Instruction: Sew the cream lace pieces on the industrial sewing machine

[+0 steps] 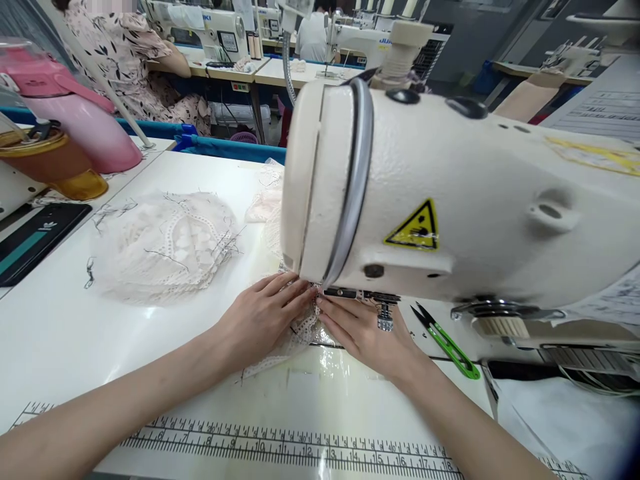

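Note:
My left hand (265,310) lies with fingers stretched out over a piece of white lace fabric (304,328), its fingertips close to the needle area. Opposite it, my right hand (367,327) rests flat, fingertips against the lace edge and partly hidden by the machine's parts. The lace runs under the head of a cream sewing machine (430,193), and its lower end trails out beneath my left wrist. The needle and presser foot are mostly hidden by the machine head and fingers. Left of my hands lies a pile of lace pieces (165,247) with loose dark threads.
Green thread snips (447,343) lie right of my right hand. A printed ruler (295,450) runs along the front edge. More pale fabric (267,200) sits behind the machine head. At left are a phone (43,240), an amber cup (55,160) and a pink bottle (75,107). People sit beyond.

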Demonstrator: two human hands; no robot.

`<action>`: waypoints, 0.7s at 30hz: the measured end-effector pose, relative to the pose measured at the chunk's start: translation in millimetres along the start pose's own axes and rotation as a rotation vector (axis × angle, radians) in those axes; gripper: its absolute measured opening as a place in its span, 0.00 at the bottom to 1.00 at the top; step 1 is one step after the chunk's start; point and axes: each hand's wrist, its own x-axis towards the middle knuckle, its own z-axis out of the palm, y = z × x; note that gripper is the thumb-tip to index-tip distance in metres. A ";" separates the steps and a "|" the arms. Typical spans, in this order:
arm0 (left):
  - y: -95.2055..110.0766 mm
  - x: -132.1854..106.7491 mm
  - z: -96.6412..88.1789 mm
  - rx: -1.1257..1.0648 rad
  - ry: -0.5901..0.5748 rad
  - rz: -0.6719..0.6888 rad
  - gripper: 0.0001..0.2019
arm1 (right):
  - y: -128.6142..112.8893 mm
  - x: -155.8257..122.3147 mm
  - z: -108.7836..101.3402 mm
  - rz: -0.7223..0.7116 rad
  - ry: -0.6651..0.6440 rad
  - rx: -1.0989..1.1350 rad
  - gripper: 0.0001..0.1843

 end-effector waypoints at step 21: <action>26.5 -71.9 -51.9 -0.231 -0.144 -0.327 0.09 | -3.4 11.0 1.5 0.099 -0.075 0.645 0.17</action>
